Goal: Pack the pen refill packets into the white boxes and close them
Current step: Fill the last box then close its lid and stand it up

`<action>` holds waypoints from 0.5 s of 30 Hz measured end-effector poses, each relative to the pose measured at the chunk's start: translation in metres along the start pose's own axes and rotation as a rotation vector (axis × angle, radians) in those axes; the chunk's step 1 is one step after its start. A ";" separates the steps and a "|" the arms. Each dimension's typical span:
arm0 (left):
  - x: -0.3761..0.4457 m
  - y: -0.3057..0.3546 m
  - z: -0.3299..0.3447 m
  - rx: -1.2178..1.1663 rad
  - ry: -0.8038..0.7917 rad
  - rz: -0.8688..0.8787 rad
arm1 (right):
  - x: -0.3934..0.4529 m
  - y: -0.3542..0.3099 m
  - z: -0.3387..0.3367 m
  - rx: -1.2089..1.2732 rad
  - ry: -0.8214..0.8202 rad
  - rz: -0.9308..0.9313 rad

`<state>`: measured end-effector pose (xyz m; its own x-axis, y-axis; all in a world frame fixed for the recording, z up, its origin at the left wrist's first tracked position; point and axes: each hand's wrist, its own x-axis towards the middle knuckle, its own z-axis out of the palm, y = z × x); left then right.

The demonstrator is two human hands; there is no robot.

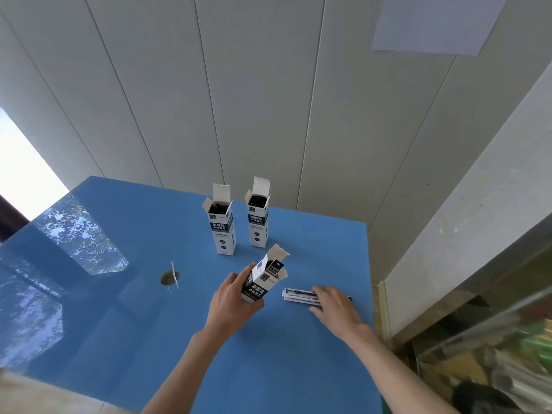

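My left hand point(231, 303) grips a white box with dark print point(259, 282), tilted to the right, its top flaps open and a packet end showing inside. To its right a small stack of pen refill packets point(298, 295) lies flat on the blue table point(268, 369). My right hand point(336, 306) rests on the stack's right part, fingers over the packets. Two more white boxes stand upright farther back, one on the left point(222, 227) and one on the right point(258, 221), both with open top flaps and dark contents.
A round hole with a white strip point(171, 277) sits in the table left of my hands. A panelled wall rises behind the table. A ledge and a glass case with cluttered items point(493, 339) border the table's right edge.
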<state>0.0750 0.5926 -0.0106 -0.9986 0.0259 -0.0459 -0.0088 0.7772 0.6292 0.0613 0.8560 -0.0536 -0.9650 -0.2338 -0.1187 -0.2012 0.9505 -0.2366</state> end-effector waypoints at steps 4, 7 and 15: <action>0.002 0.003 0.000 0.013 -0.006 0.000 | 0.002 -0.002 0.000 -0.086 -0.020 -0.013; 0.002 0.004 0.001 0.011 -0.007 -0.001 | 0.002 -0.008 0.000 -0.186 -0.012 -0.007; 0.004 0.005 0.002 0.005 -0.010 -0.001 | 0.004 -0.010 -0.002 -0.254 -0.098 -0.070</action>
<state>0.0712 0.5979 -0.0090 -0.9981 0.0313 -0.0539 -0.0092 0.7805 0.6251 0.0594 0.8462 -0.0496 -0.9291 -0.3072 -0.2059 -0.3141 0.9494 0.0007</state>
